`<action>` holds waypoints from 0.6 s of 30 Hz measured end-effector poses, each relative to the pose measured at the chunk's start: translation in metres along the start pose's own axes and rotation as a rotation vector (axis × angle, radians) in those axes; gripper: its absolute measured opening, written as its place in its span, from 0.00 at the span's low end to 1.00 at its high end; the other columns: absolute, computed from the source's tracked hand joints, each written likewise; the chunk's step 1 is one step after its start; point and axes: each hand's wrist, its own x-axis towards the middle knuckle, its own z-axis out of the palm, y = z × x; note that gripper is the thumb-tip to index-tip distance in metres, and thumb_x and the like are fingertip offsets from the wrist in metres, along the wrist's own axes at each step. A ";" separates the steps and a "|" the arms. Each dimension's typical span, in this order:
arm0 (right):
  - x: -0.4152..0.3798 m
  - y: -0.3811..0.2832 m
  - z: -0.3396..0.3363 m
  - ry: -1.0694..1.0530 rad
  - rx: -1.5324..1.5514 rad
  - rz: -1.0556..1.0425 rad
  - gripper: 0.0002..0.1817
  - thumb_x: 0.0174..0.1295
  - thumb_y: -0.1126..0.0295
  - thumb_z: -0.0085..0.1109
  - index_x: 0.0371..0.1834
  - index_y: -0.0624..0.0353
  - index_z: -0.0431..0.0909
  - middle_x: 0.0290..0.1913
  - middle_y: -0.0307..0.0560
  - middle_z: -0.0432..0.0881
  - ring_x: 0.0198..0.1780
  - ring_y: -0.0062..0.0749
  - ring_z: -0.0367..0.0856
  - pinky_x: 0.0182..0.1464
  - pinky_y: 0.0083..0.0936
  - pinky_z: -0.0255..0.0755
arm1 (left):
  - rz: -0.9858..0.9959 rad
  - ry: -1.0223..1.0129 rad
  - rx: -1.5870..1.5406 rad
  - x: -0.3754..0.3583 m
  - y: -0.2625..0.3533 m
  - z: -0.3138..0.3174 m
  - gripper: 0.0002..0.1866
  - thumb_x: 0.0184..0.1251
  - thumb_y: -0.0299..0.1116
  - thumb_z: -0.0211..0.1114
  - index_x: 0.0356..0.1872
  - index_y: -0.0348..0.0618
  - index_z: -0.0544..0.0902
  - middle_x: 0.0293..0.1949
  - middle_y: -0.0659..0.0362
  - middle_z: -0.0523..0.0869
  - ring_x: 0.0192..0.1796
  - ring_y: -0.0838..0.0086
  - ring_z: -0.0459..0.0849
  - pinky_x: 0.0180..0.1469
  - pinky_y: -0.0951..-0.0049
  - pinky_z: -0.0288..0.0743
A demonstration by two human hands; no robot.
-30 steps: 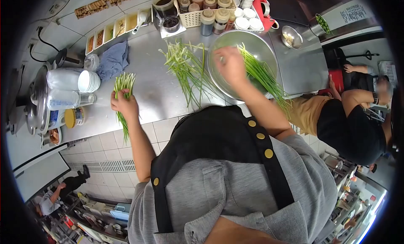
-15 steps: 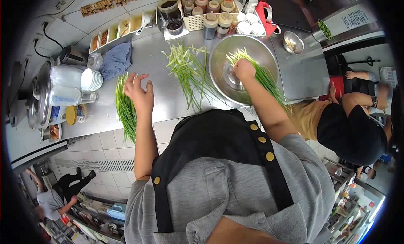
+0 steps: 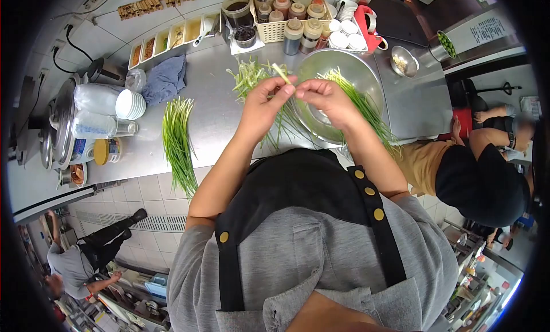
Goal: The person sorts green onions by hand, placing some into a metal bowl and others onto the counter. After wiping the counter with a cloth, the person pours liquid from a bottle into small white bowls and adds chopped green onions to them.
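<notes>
My left hand [image 3: 264, 107] pinches a garlic chive [image 3: 281, 73] near its pale end, which sticks up above the fingers. My right hand [image 3: 331, 101] meets it fingertip to fingertip, pinched on the same chive; the exact contact is hidden. Both hands are in front of the steel bowl [image 3: 375, 85], where a bunch of chives [image 3: 361, 105] lies across the right side, green ends hanging over the rim. Loose pale peelings and leaves [image 3: 249, 74] lie left of the bowl, partly behind my left hand. Another chive bunch [image 3: 177, 140] lies farther left, tips past the counter edge.
The steel counter [image 3: 212, 80] carries a blue cloth [image 3: 164, 80], stacked cups [image 3: 130, 104] and a yellow-lidded jar [image 3: 107, 152] at left. A sauce-bottle basket [image 3: 281, 29] and a small bowl [image 3: 404, 60] stand behind. A co-worker [image 3: 475, 177] is close on the right.
My left hand has moved right from the left chive bunch to in front of the bowl. My right hand has come left out of the bowl, and both now meet at one chive.
</notes>
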 end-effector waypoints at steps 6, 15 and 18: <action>0.002 0.060 -0.022 -0.126 -0.645 -0.099 0.09 0.57 0.66 0.64 0.38 0.57 0.83 0.30 0.41 0.84 0.34 0.25 0.81 0.41 0.23 0.73 | 0.079 0.230 -0.173 -0.006 0.035 -0.032 0.10 0.74 0.37 0.54 0.43 0.42 0.78 0.36 0.59 0.84 0.44 0.75 0.81 0.51 0.69 0.73; 0.083 0.145 -0.157 1.017 -1.308 0.279 0.13 0.58 0.58 0.57 0.38 0.54 0.83 0.38 0.50 0.86 0.43 0.46 0.84 0.47 0.40 0.76 | 0.075 0.413 -0.376 -0.041 0.054 -0.074 0.04 0.72 0.32 0.57 0.40 0.44 0.76 0.26 0.68 0.70 0.24 0.86 0.63 0.28 0.82 0.62; 0.083 0.150 -0.179 0.800 -1.137 0.353 0.15 0.55 0.59 0.62 0.40 0.56 0.83 0.35 0.50 0.85 0.39 0.45 0.85 0.44 0.38 0.77 | 0.055 0.431 -0.261 -0.047 0.052 -0.067 0.06 0.67 0.27 0.62 0.42 0.43 0.77 0.28 0.68 0.71 0.21 0.89 0.60 0.22 0.84 0.55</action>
